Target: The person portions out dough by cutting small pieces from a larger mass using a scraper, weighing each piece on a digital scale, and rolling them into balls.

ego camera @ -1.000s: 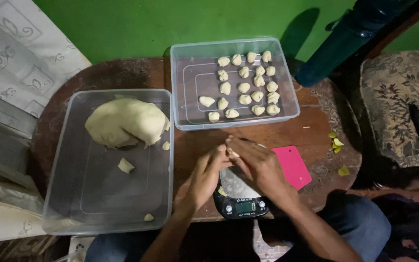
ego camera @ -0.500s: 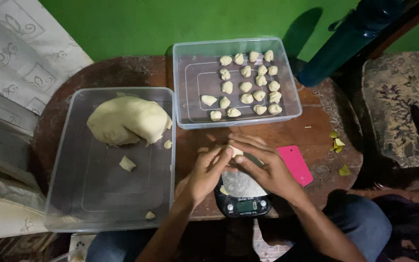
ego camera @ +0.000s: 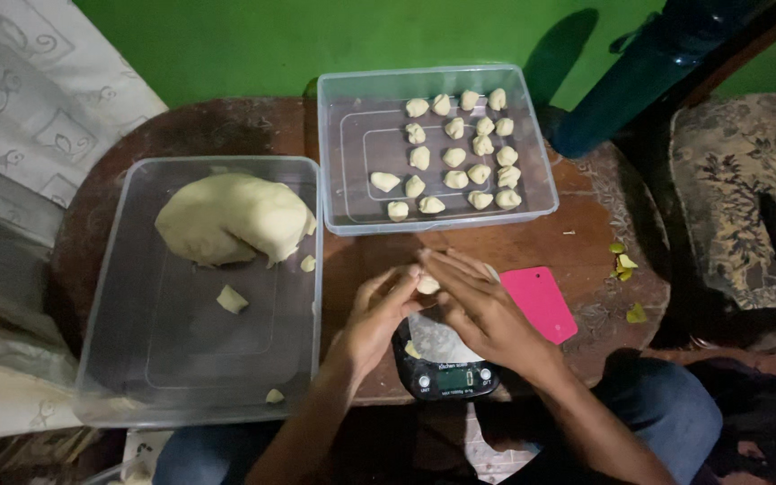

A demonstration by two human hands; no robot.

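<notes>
Dough piece (ego camera: pixel 427 284) sits pinched between both hands, just above the small digital scale (ego camera: pixel 442 359) at the near edge of the round wooden bench (ego camera: pixel 586 233). I see only a sliver of it between the palms.

Left hand (ego camera: pixel 379 310): fingers curled, grip closed around the left side of the dough piece. Right hand (ego camera: pixel 478 305): flat palm, fingers extended to the left, pressed over the dough piece from the right. So both grips are clamped on the same lump, palm to palm.

Scale has a whitish sheet on its platform and a scrap of dough at its left edge; display faces near, mostly under the right wrist.

Left of the hands: clear plastic tray (ego camera: pixel 119 359) holding the big dough mass (ego camera: pixel 231 218) at its far end, plus loose scraps, one mid-tray (ego camera: pixel 232 299), one by the right wall, one at the near rim.

Far side: second clear tray (ego camera: pixel 541 193) with small shaped dough portions (ego camera: pixel 455 157) in rough rows, filling its right half.

Right of the hands: pink scraper card (ego camera: pixel 542 303) flat on the bench, just beside the right hand, not touching as far as I can tell. A few yellow-green bits (ego camera: pixel 621 260) lie further right.
</notes>
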